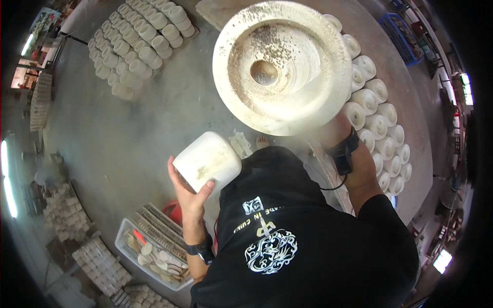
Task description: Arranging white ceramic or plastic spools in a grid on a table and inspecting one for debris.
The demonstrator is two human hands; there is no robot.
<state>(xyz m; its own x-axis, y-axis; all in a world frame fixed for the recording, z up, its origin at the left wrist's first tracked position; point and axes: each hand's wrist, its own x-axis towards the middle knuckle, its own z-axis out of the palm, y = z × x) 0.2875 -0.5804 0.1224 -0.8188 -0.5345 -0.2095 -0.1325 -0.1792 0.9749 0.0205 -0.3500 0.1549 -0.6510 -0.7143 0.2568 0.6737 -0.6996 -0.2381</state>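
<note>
- Your right hand [331, 132] meets the dish [328, 56] at its five o'clock rim; fingers hidden, grip unclear.
- Your left hand [191, 203], nearer the block [208, 159], pinches it between thumb and fingers, the dish at its one o'clock.
- Seven o'clock from the block: bin [119, 237] of pale pieces [162, 262].

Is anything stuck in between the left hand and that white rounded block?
Nothing that I can see. The left hand touches the white rounded block directly: the thumb lies on its face and a finger runs along its left edge. The block's underside is hidden.
</note>
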